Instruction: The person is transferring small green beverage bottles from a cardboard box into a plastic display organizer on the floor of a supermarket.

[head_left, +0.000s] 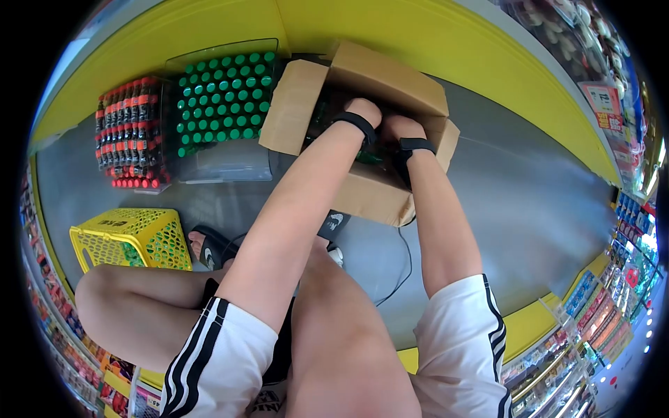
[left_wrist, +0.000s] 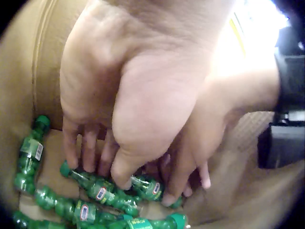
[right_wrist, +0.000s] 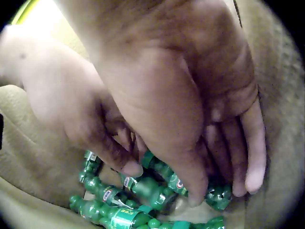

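Observation:
Both hands reach down into an open cardboard box (head_left: 380, 198). Inside lie several small green bottles (left_wrist: 88, 212) on their sides, with green caps and ridged bodies. My left hand (left_wrist: 138, 95) points its fingers downward; the fingertips touch down behind one labelled bottle (left_wrist: 102, 191), and the thumb tip rests at its upper edge. Beside it, my right hand (right_wrist: 167, 90) has its thumb in front of another green bottle (right_wrist: 164, 169) and its fingers behind it, pinching it at one end. In the head view the box wall and wrists hide most of the fingers.
Left of the box stands a clear bin of green-capped bottles (head_left: 223, 97), then a stack of dark bottles with red caps (head_left: 129, 129). A yellow basket (head_left: 164, 237) stands near my feet. A thin cable (head_left: 410, 261) lies on the grey floor (head_left: 516, 195). Stocked shelves line the edges.

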### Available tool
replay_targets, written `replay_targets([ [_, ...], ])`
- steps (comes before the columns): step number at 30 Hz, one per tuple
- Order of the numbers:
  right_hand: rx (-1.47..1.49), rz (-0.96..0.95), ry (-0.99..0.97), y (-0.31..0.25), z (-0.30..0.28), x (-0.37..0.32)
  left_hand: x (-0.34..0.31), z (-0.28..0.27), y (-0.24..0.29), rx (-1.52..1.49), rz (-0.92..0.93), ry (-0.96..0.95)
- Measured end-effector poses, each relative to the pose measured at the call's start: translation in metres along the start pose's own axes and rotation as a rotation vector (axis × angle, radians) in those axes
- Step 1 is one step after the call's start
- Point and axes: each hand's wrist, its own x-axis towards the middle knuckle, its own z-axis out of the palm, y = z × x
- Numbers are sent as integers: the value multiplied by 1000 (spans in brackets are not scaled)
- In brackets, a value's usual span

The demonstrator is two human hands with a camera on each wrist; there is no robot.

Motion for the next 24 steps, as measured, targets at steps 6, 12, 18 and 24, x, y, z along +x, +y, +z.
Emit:
replay_targets([
  [6, 121, 54, -167, 11, -3, 15, 8, -17, 12, -41, -56, -85],
  [12, 441, 186, -321, 3, -22, 1, 9, -42, 31, -158, -245, -243],
  [18, 376, 96, -337, -5, -48, -26, -10, -69, 40, -171, -215, -257],
  [24, 284, 44, -219, -23, -74, -65, -72, -101, 49, -112, -122, -152],
])
